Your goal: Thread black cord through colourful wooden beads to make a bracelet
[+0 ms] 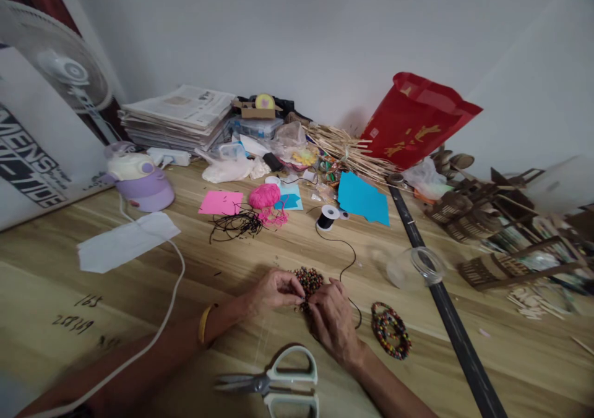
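Observation:
A pile of small multicoloured beads [310,277] lies on the wooden table, with both hands over its near side. My left hand [278,289] has thumb and forefinger pinched together at the pile; whatever is between them is too small to name. Beside it, my right hand [335,319] is closed, fingertips almost meeting the left ones. Black cord [349,245] runs from a white-ended spool [327,218] and in under my right hand, which appears to grip it; the cord's end is hidden. Strung bead loops [390,331] lie right of that hand. Scissors [273,381] rest in front, blades pointing left.
Cut black cords [236,223], pink yarn [264,196] and blue paper [363,196] lie behind the beads. A clear tape roll [427,264] sits by a dark strip [457,325] on the right. A white cable [179,269] crosses my left forearm. Small wooden baskets [477,272] stand far right.

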The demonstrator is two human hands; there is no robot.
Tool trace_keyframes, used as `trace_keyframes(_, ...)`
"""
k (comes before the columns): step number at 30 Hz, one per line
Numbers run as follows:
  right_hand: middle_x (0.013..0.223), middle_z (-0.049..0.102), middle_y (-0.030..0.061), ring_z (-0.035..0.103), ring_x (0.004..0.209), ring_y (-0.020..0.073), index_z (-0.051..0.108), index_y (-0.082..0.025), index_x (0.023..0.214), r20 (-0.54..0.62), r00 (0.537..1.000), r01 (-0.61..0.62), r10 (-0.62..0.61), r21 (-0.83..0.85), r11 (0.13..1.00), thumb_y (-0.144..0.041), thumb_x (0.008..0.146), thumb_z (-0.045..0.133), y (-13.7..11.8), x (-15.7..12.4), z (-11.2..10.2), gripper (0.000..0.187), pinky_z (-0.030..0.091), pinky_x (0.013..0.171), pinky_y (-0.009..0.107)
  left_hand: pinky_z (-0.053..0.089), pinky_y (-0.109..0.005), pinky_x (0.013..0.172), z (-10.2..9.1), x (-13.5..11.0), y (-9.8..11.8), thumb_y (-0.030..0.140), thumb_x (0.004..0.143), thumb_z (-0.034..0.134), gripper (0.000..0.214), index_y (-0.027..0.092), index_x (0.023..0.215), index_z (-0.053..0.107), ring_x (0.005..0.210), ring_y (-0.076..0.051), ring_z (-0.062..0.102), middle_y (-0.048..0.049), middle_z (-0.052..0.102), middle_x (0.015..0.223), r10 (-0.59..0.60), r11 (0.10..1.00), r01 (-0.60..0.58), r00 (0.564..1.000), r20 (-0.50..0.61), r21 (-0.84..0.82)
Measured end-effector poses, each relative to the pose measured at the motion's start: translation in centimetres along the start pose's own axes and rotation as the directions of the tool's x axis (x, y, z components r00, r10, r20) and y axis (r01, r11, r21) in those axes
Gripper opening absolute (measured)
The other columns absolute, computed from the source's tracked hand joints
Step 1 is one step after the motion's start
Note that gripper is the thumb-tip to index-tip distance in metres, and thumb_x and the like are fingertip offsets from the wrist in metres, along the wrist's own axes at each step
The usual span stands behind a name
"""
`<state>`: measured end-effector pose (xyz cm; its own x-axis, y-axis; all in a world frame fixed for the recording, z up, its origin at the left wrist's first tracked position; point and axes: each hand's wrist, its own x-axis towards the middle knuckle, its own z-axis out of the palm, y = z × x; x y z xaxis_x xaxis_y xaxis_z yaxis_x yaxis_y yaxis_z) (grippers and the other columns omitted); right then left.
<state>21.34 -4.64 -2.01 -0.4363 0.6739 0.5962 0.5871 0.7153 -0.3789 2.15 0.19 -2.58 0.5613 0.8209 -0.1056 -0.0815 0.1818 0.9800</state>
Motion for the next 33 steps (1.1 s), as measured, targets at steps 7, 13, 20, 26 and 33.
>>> trace_keyframes(7,0.082,0.061,0.0028,0.056,0.078,0.0175,0.055,-0.021,0.094,-0.01,1.0,-0.001,0.001,-0.001,1.0,-0.013,0.095,0.043,-0.09,0.0,0.06,0.013,0.037,0.099,0.048,0.043,-0.021,0.062,-0.1,0.11,-0.26,0.03,0.058,0.083,0.029,0.011,0.071,0.066,0.061,-0.01,0.057,-0.0014,0.066,0.066,0.006,1.0,-0.006,1.0,0.011,-0.026)
trace_keyframes(13,0.081,0.062,0.0031,0.056,0.077,0.017,0.055,-0.019,0.093,-0.018,1.0,0.025,-0.025,0.003,1.0,-0.013,0.095,0.044,-0.21,0.18,0.08,0.012,0.038,0.097,0.047,0.044,-0.02,0.063,-0.1,0.03,-0.12,0.028,0.06,0.081,0.026,0.01,0.072,0.067,0.064,-0.01,0.058,-0.0027,0.067,0.069,0.019,1.0,-0.02,0.999,0.029,0.003)
trace_keyframes(20,0.081,0.062,0.003,0.057,0.077,0.0167,0.056,-0.019,0.093,-0.022,0.999,0.035,-0.034,0.038,0.999,-0.013,0.095,0.044,-0.39,0.38,-0.01,0.014,0.038,0.096,0.045,0.044,-0.021,0.063,-0.15,0.03,-0.38,0.027,0.062,0.079,0.023,0.01,0.075,0.07,0.065,-0.011,0.059,-0.0035,0.068,0.071,0.036,0.999,-0.038,0.998,0.05,0.037)
trace_keyframes(26,0.084,0.064,0.0039,0.058,0.079,0.0164,0.058,-0.019,0.095,-0.018,0.998,0.056,-0.055,0.071,0.996,-0.013,0.095,0.045,-0.33,0.41,-0.23,0.014,0.036,0.098,0.046,0.043,-0.021,0.063,-0.06,0.03,-0.4,0.026,0.062,0.08,0.022,0.011,0.074,0.069,0.064,-0.011,0.058,-0.0028,0.068,0.07,0.054,0.998,-0.055,0.998,0.034,0.029)
trace_keyframes(33,0.081,0.063,0.0017,0.059,0.076,0.0156,0.055,-0.021,0.093,-0.001,1.0,0.009,-0.009,0.104,0.995,-0.019,0.094,0.05,-0.13,0.22,0.03,0.005,0.038,0.097,0.044,0.042,-0.021,0.061,0.07,0.16,-0.34,0.028,0.056,0.084,0.029,0.01,0.068,0.065,0.06,-0.01,0.056,-0.0014,0.066,0.065,0.01,0.999,-0.009,1.0,0.016,-0.054)
